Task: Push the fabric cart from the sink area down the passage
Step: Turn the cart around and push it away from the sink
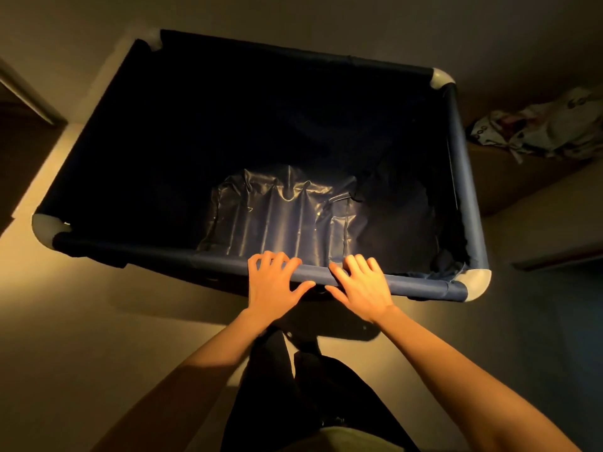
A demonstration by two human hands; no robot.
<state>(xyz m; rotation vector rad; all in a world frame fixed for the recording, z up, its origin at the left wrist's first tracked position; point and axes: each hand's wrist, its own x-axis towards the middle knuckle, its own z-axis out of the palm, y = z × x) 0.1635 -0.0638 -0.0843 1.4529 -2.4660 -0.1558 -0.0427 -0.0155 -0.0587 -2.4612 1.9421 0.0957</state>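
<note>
Fabric cart (460, 158) directly ahead of me, near rail (146, 252) crosswise. Left hand (274, 285) and right hand (363, 287) both grip that rail, fingers (277, 261) curled over, slightly right of centre; push goes straight forward.

A single wide-angle view looks out from the person's head, tilted steeply down and a little forward. It sits close above the near rail of the fabric cart (163, 254) and looks straight into its dark inside. The floor (81, 321) shows around the cart, its lines bent toward the picture's edges.
</note>
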